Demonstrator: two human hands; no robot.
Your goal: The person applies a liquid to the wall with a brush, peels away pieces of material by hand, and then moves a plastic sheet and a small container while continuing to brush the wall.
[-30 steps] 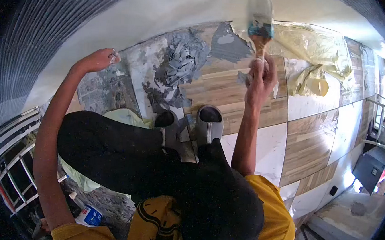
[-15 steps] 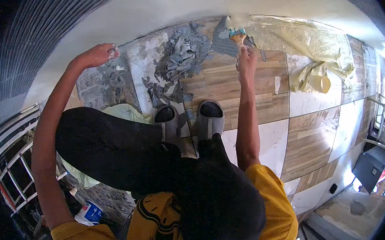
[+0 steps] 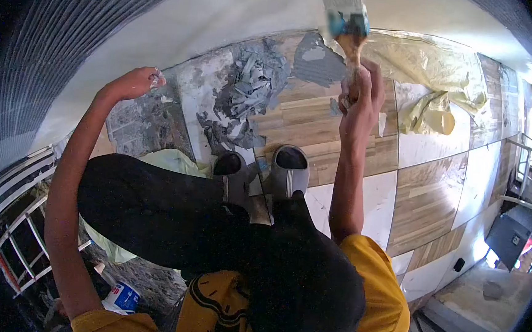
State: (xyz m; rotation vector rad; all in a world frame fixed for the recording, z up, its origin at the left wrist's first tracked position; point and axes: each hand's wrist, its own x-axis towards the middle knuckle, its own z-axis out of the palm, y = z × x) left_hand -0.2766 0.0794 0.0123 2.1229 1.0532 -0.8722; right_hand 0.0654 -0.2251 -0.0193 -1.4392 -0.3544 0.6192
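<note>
Two dark-clad knees (image 3: 307, 280) fill the near part of my view, with grey slides (image 3: 290, 168) on the floor (image 3: 424, 202) beyond them. Out to the left, the left hand (image 3: 137, 84) is beside the pale wall (image 3: 246, 13), its fingers curled and smeared white; I cannot tell whether they hold anything. I see the right hand (image 3: 362, 99) closed around the handle of a brush (image 3: 352, 39), its bristles up in front of the wall. Crumpled grey scraps (image 3: 253, 82) lie between the hands, and a yellowish sheet (image 3: 421, 59) spreads along the wall's foot, farther right.
</note>
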